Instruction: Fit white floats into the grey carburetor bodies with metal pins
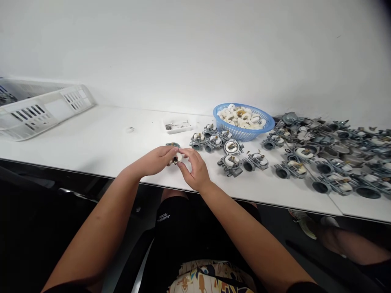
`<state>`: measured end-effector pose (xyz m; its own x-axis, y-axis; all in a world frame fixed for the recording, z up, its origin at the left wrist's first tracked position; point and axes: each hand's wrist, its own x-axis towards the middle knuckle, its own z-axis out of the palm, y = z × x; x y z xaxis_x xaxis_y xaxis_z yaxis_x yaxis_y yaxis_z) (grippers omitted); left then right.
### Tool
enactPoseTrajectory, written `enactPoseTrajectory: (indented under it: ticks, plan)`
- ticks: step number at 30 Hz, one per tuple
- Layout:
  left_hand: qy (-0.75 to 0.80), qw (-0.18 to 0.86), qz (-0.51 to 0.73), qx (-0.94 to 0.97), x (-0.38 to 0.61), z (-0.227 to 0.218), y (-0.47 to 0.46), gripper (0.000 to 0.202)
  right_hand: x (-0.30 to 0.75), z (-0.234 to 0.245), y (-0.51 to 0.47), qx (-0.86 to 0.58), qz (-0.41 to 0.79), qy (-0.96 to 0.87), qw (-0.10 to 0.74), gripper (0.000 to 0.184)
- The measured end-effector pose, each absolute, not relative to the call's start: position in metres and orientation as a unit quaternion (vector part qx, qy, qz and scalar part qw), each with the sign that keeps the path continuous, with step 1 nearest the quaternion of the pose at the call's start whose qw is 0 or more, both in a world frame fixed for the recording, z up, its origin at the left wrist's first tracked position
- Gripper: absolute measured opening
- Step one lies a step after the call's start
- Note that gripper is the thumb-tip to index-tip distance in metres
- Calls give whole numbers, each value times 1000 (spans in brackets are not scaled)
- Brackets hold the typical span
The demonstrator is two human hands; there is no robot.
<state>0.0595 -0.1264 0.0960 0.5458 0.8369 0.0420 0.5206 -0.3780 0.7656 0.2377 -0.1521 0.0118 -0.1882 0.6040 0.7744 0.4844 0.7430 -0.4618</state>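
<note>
In the middle of the head view, near the table's front edge, both hands meet around a small carburetor. Its greenish-grey rim shows just beyond the fingers, and the rest is mostly covered. My left hand is closed around it from the left side. A white float with small dark and brass-coloured parts shows between the fingertips. My right hand pinches at this float with thumb and fingers. Exactly where the fingertips touch is hidden.
A white tray of small metal pins lies behind the hands. Right of it stands a blue basket of white floats. Several carburetors spread rightward into a pile. A white crate stands left; a small white piece lies nearer. Another person's leg shows below.
</note>
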Motion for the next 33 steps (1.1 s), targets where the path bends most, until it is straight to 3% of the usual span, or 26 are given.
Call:
enactPoseTrajectory:
  ticks: [5, 12, 18, 25, 29, 33]
  plan:
    - [416, 464, 247, 742, 62, 90, -137, 43, 239, 11, -155, -333, -3, -769, 546, 27]
    - [344, 542, 234, 730, 38, 75, -146, 45, 239, 7, -157, -356, 1, -777, 519, 28]
    - [378, 494, 320, 715, 31, 60, -144, 43, 235, 8, -158, -361, 17, -775, 518, 27]
    - [426, 350, 507, 662, 29, 58, -101, 43, 231, 11, -154, -452, 64, -761, 461, 58]
    - [424, 332, 482, 691, 39, 49, -71, 49, 230, 8, -151, -509, 103, -708, 478, 78]
    - [425, 315, 427, 733, 47, 34, -61, 45, 230, 8, -152, -520, 124, -710, 459, 82]
